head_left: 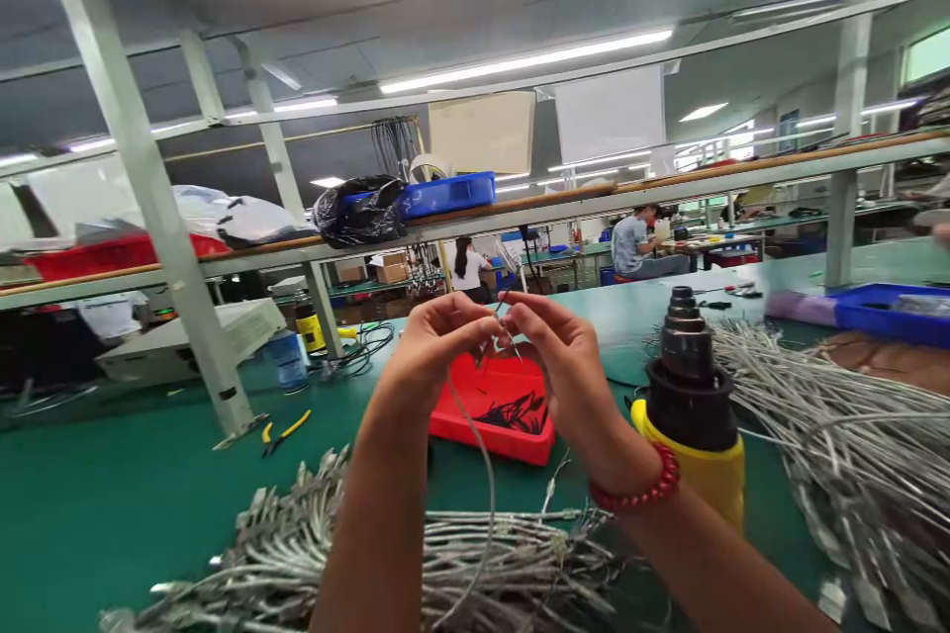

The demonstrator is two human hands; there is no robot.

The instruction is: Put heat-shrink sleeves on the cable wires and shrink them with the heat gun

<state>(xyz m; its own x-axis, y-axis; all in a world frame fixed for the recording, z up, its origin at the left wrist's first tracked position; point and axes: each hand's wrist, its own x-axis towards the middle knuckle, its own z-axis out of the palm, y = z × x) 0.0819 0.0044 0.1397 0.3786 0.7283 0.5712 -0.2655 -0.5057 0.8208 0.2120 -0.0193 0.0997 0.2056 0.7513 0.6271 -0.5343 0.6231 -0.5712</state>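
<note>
My left hand pinches a thin grey cable near its end, and the cable hangs down in a curve towards the bench. Close against it, my right hand has thumb and fingers pressed together on the fine wires at that same end. A small dark strand shows between the fingertips; its kind I cannot make out. Behind and below both hands sits a red tray holding short black tube-like pieces. Under my forearms lies a bundle of grey cables with connectors at the left.
A yellow heat gun stands nozzle-up beside my right wrist. Another heap of cables spreads at the right, near a blue tray. Yellow-handled cutters lie at the left by a shelf post. Two people sit farther back.
</note>
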